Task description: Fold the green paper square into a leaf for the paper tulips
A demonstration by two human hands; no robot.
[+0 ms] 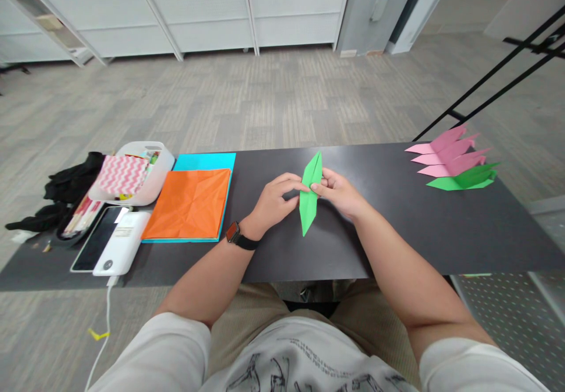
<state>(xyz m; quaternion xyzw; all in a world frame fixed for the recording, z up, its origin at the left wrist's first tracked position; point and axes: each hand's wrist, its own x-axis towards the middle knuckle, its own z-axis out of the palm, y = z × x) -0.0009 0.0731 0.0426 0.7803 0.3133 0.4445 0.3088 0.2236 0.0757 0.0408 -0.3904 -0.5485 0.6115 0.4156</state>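
A folded piece of green origami paper (310,203), long and pointed at both ends, is held over the middle of the dark table. My left hand (281,196) pinches its left edge near the middle, index finger lying across the paper. From the other side my right hand (339,192) grips it, thumb on the front face and the other fingers partly hidden behind. Well to the right, several folded pink paper pieces (448,152) stand in a row with a green folded piece (463,179) nearest me.
Left of my hands lie orange paper sheets (189,203) on blue paper (207,160). Beyond them stand a white basket (163,162), a phone (100,239), a white power bank (122,243) with a cable, a dark pen tray (66,236) and black cloth (73,179).
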